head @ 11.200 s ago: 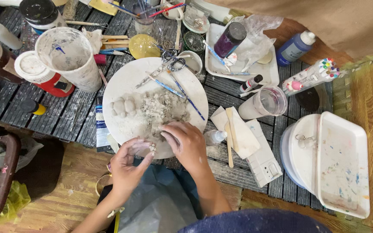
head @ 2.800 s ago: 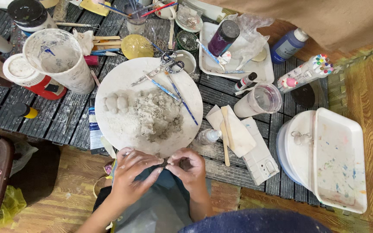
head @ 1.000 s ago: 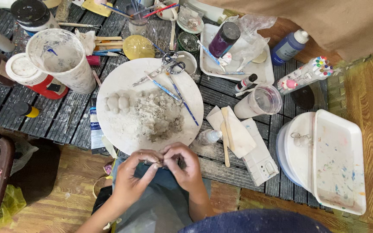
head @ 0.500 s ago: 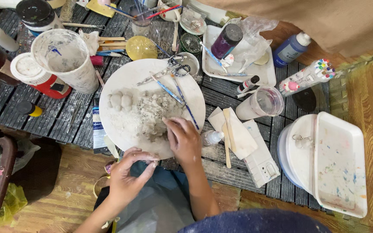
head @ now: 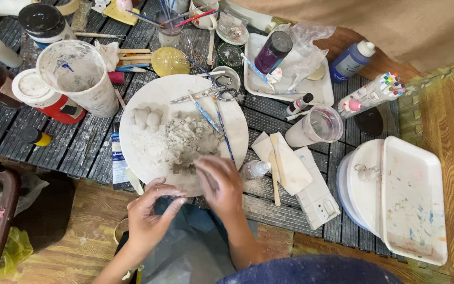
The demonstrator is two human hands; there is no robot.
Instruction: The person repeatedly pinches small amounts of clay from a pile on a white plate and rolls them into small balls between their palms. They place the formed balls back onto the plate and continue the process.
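Centre frame: our right hand (head: 217, 181) pinches from the clay heap (head: 185, 144); left hand (head: 151, 210) cupped, contents unclear. Three balls (head: 147, 118) done, much clay left.

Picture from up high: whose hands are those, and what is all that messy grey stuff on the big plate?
A camera worn on a person's head looks straight down at their own two bare hands. The right hand reaches onto a round white plate piled with crumbly grey clay; three small clay balls sit at its edge. The left hand hovers just below the plate, fingers curled. I cannot tell if it holds anything. Scissors, brushes, cups and paint bottles crowd the dark slatted table.
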